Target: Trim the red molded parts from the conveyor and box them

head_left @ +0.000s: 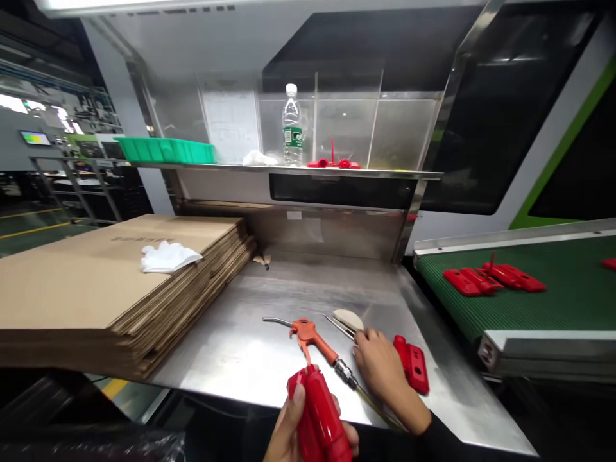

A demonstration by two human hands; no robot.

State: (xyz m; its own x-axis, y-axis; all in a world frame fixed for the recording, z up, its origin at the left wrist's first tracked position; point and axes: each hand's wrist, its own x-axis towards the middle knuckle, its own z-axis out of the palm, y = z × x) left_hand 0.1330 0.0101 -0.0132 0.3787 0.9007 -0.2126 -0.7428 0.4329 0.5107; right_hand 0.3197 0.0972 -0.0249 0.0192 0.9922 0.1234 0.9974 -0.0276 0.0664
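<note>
Near the front edge of the bench, my left hand [289,423] is closed around red plastic parts [325,410], two long pieces side by side. My right hand [380,359] rests low over the steel top, its fingers curled on the near end of a slim metal knife [341,326] with a pointed tip. A pale, rounded piece [349,318] lies against that knife. Between my hands is an orange air blow gun [308,333], its hose running under my right forearm. Another red plastic part [416,366] lies just right of my right hand.
Stacked flat cardboard [62,276] fills the left side, with a white glove [168,256] on top. A shelf [231,168] above holds a green tray [166,151], a water bottle [292,128] and red parts [333,164]. At right, a green conveyor belt [568,314] carries red moulded parts [495,279].
</note>
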